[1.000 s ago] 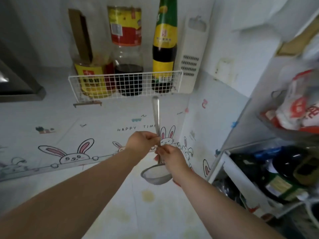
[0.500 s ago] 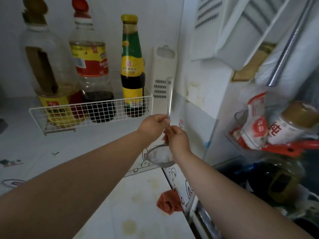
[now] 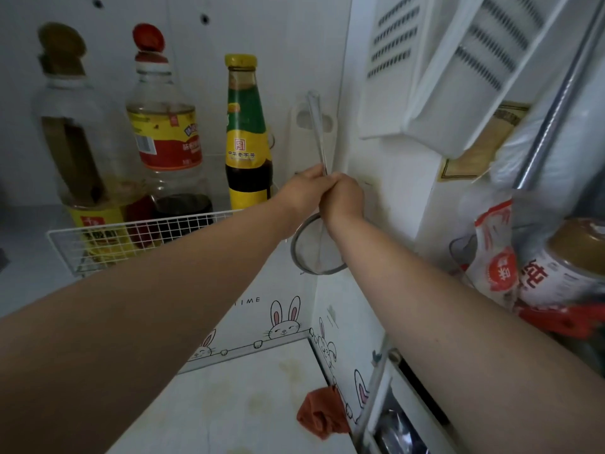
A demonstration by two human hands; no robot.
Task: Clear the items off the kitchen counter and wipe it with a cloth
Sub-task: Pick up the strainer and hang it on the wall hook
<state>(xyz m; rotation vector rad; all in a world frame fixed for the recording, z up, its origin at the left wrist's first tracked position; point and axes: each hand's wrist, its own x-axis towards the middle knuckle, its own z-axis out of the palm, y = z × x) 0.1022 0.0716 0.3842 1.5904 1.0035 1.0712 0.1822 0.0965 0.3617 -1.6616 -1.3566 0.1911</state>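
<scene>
A metal strainer [image 3: 317,257] with a long steel handle is held upright against the wall corner, its round mesh bowl hanging below my hands. My left hand [image 3: 302,188] and my right hand [image 3: 343,196] are both closed on the handle, side by side and touching. The handle's tip reaches up in front of a white wall hanger [image 3: 311,126]. Far below, an orange-red cloth [image 3: 322,414] lies crumpled on the stained white counter [image 3: 229,404], against the right wall.
A white wire rack [image 3: 137,237] on the back wall holds three bottles [image 3: 247,136]. White graters [image 3: 458,60] hang at upper right. A shelf unit on the right holds a bag [image 3: 497,257], a jar [image 3: 569,267] and dark bottles.
My hands have lifted the strainer higher and further right, from above the counter up to the wall corner near the white hanger. The view has tilted up with them.
</scene>
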